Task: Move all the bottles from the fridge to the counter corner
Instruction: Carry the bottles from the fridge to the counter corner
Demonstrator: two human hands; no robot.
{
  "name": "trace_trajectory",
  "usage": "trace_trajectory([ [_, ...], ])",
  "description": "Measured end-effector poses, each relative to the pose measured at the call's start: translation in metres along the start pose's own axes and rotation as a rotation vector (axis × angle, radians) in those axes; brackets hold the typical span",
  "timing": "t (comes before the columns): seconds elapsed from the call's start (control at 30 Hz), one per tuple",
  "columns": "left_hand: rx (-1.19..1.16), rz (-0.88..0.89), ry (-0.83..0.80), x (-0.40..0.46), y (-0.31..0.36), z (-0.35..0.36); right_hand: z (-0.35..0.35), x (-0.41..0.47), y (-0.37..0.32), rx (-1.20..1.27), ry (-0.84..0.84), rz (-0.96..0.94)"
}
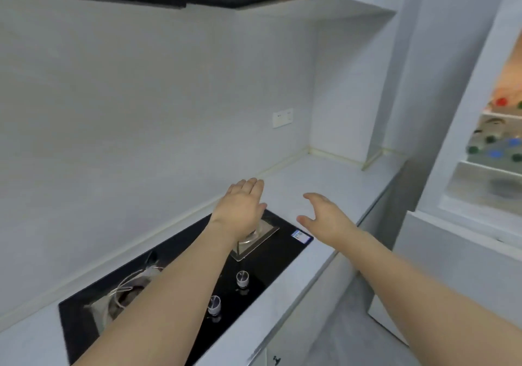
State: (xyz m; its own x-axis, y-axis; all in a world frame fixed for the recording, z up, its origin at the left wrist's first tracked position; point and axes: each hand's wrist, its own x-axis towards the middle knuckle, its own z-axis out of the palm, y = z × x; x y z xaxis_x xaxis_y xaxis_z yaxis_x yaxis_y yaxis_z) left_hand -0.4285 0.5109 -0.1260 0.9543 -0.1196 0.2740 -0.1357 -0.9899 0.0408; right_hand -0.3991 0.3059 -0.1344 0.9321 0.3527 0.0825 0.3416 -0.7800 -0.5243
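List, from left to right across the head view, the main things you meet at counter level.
Left burner → stove knobs → left hand → right hand → counter corner → fridge door shelf with bottles.

Even, cool indoor light, soft shadows, motion blur, wide-angle bending at edges

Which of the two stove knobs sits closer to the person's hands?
The farther knob, nearer the counter corner, lies closest to the left hand; the other knob sits lower, nearer the camera.
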Motion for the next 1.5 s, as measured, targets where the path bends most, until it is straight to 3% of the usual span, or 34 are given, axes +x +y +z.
trace_trajectory([
  [0.47, -0.084, 0.436, -0.010, 0.176, 0.201, 0.063, -0.112, 0.005, 0.196, -0.022, 0.226, 0.349],
  [0.9, -0.225, 0.621, -0.022, 0.379, 0.344, 0.125, -0.225, 0.094, 0.373, -0.067, 0.337, 0.520],
  [1.2, -0.348, 0.772, -0.042, 0.463, 0.462, 0.149, -0.293, 0.108, 0.477, -0.062, 0.416, 0.651],
  [1.5, -0.448, 0.763, 0.089, 0.560, 0.557, 0.148, -0.385, 0.147, 0.565, -0.066, 0.670, 0.606],
])
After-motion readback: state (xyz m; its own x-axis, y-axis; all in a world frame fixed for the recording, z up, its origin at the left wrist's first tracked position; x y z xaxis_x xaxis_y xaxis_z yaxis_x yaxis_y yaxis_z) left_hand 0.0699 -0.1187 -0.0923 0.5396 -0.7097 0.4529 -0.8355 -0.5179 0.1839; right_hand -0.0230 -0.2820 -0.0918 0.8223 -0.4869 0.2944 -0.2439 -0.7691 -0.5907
